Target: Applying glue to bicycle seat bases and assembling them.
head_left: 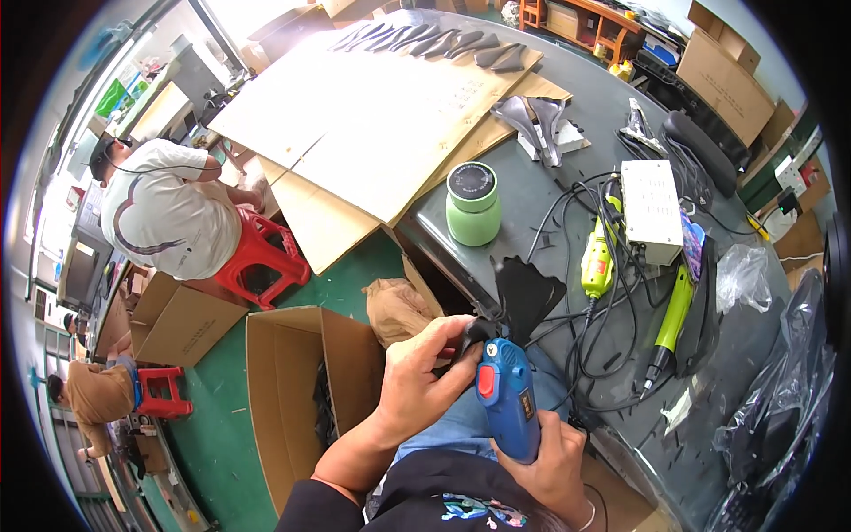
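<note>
My right hand (551,457) is wrapped round the lower end of a blue handheld power tool (512,403) with a red button. The tool's head meets a black, thin, fan-shaped piece (529,294), which looks like a bicycle saddle shell. My left hand (424,368) pinches the narrow end of that shell between thumb and fingers, beside the tool's head. The exact contact between tool and shell is hidden. Just beyond the shell a green jar with a black lid (473,213) stands upright on the dark table (612,337).
Right of my hands lie a lime-green corded tool (598,262), another green tool (678,310), tangled cables and a white box (651,204). Black shells (443,43) line a cardboard sheet (355,142). An open carton (284,399) stands left; people sit on red stools (266,257) beyond.
</note>
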Action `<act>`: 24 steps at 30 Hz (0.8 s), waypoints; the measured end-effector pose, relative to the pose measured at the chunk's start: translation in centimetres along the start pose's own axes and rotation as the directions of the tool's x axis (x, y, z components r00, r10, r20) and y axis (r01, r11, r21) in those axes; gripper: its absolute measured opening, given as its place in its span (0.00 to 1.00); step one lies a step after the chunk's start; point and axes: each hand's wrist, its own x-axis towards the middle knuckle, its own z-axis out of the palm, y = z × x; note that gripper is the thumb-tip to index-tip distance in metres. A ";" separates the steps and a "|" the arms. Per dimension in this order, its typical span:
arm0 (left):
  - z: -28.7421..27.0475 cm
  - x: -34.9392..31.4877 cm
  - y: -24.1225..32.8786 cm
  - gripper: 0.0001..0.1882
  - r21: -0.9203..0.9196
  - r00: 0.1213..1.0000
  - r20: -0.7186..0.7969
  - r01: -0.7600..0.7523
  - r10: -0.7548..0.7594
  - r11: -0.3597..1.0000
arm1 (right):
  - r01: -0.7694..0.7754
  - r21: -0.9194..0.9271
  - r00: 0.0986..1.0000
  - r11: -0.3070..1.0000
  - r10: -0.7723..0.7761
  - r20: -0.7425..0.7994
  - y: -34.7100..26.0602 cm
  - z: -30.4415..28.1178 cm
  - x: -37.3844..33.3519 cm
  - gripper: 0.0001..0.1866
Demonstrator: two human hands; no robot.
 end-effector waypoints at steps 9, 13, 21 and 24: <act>0.2 0.5 0.4 0.19 -0.029 0.925 0.337 -0.175 0.175 0.984 | -0.264 0.324 0.932 0.909 0.326 -0.155 0.1 -2.3 2.1 0.29; 1.4 0.2 0.4 0.17 -0.098 0.895 0.402 -0.171 0.196 0.980 | -0.266 0.438 0.924 0.859 0.356 -0.138 -0.5 -3.2 4.1 0.27; 2.8 1.2 1.2 0.06 0.047 0.898 0.255 -0.382 0.359 0.923 | -0.293 0.493 0.926 0.820 0.371 -0.067 -0.3 -3.5 4.7 0.23; 3.0 0.6 0.7 0.05 -0.145 0.934 0.326 -0.103 0.146 0.984 | -0.248 0.420 0.944 0.873 0.314 -0.095 -0.2 -3.7 4.3 0.23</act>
